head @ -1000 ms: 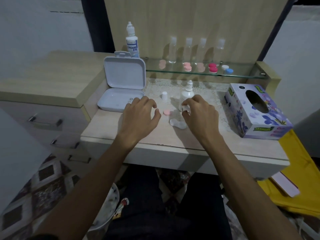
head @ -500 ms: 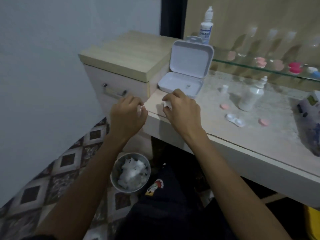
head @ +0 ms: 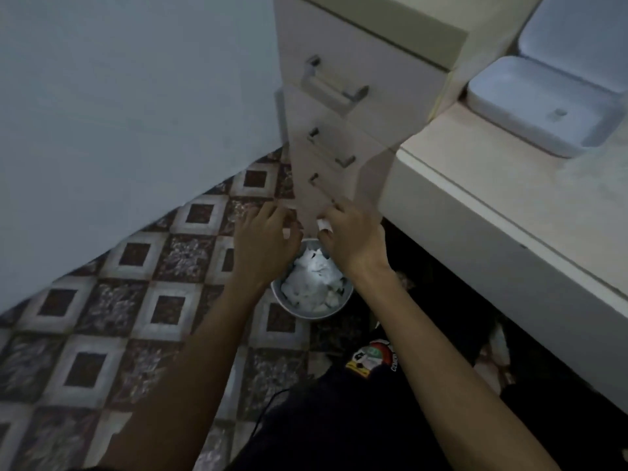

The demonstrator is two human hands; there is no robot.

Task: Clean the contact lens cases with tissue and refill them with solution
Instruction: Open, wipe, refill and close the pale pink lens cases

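Now, step: judged to be throwing away a used tissue.
Right hand (head: 353,237): fingers curled, pinching a small white tissue wad (head: 323,225) at the fingertips, above the far rim of the bin (head: 307,309).
Left hand (head: 268,237): fingers curled beside the right; a pale scrap shows at its fingertips, cannot tell whether it is held.
Bin: on the tiled floor (head: 112,300), near the drawer unit (head: 343,107), already heaped with white tissue.
Lens cases: out of view, likely on the desk (head: 509,205) further right.
Risk: wad sits over the bin's far edge, so a drop from here could miss or roll off the heap onto the floor.
Around: open white box (head: 543,107) at the far right on the desk.
In the way: drawer unit close behind both hands; knees near the bin.
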